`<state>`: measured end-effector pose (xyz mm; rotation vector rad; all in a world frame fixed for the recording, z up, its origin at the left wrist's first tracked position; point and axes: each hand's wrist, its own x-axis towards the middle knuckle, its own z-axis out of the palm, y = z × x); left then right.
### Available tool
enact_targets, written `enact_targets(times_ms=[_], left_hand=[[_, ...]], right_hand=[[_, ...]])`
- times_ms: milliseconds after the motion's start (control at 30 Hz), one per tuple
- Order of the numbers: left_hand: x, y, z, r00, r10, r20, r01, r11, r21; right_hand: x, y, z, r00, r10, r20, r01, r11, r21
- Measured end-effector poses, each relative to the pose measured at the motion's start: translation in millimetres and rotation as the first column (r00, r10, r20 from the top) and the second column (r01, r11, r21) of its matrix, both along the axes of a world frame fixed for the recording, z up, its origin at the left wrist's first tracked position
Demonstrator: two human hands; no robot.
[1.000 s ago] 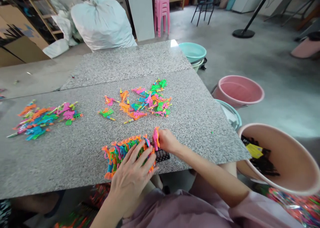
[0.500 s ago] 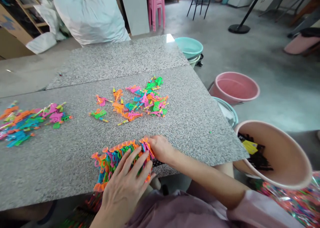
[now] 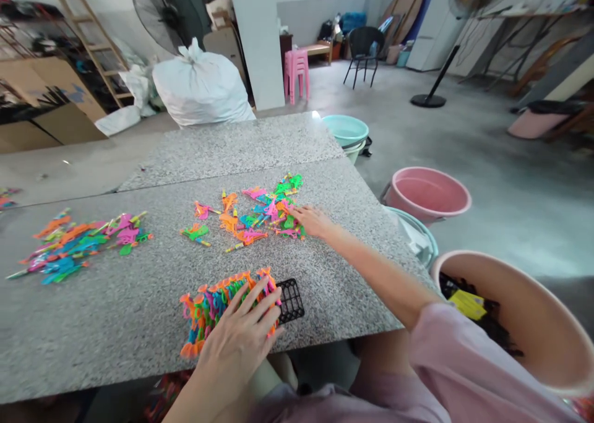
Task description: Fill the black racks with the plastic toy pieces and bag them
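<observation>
Two hands: left hand [image 3: 239,333] spread-fingered over the toy row [image 3: 218,302] at the black rack [image 3: 292,300]; beyond it, right hand [image 3: 315,221] at the loose toys [image 3: 271,208], grip unclear. I'd pinch one cleanly.

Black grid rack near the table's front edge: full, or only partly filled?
Only partly filled: the rack shows bare cells at its right end, beside tightly packed colourful toys, partly hidden under the left hand.
</observation>
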<state>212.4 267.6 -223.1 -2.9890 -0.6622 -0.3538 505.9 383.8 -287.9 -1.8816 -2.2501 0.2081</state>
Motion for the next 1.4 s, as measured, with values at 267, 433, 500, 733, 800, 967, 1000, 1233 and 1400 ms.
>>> enact_targets(times_ms=[267, 433, 500, 733, 800, 967, 1000, 1233, 1400], left_hand=[[0.2, 1.4, -3.0, 1.000, -0.002, 0.027, 0.003, 0.999, -0.040], [0.6, 2.6, -0.9, 1.000, -0.006, -0.007, 0.005, 0.999, -0.045], [0.5, 2.5, -0.2, 1.000, 0.001, -0.011, -0.002, 0.999, -0.038], [-1.0, 2.4, -6.2, 1.000, -0.010, 0.029, 0.010, 1.000, -0.005], [-0.8, 2.3, -6.9, 1.000, -0.005, 0.026, 0.006, 1.000, -0.012], [-0.8, 2.2, -4.9, 0.999, -0.009, 0.042, 0.011, 0.999, -0.032], [-1.3, 2.3, -4.7, 0.999, -0.009, 0.041, 0.011, 0.999, -0.039], [-4.8, 5.0, -4.7, 1.000, 0.017, 0.000, -0.017, 0.992, -0.125], [-2.8, 6.9, -1.2, 1.000, 0.020, -0.023, -0.022, 0.992, -0.123]], right_hand=[[25.5, -53.3, -13.8, 1.000, 0.010, 0.022, -0.012, 0.997, 0.079], [-29.5, -50.6, 11.7, 0.956, -0.286, 0.072, 0.279, 0.956, 0.087], [-58.9, -46.8, 13.3, 0.939, -0.337, 0.073, 0.340, 0.940, -0.038], [-67.3, -99.5, -6.3, 0.926, -0.371, 0.071, 0.376, 0.924, -0.072], [-53.0, -123.1, -12.8, 0.904, -0.422, -0.064, 0.420, 0.906, -0.044], [-33.1, -150.4, -28.2, 0.445, -0.535, -0.718, 0.611, 0.768, -0.193], [-33.1, -152.1, -29.8, 0.330, -0.499, -0.801, 0.601, 0.766, -0.230], [-65.2, -172.7, -24.1, 0.158, -0.421, -0.893, 0.181, 0.901, -0.393], [-108.1, -176.6, -29.2, 0.471, -0.386, -0.793, 0.184, 0.922, -0.339]])
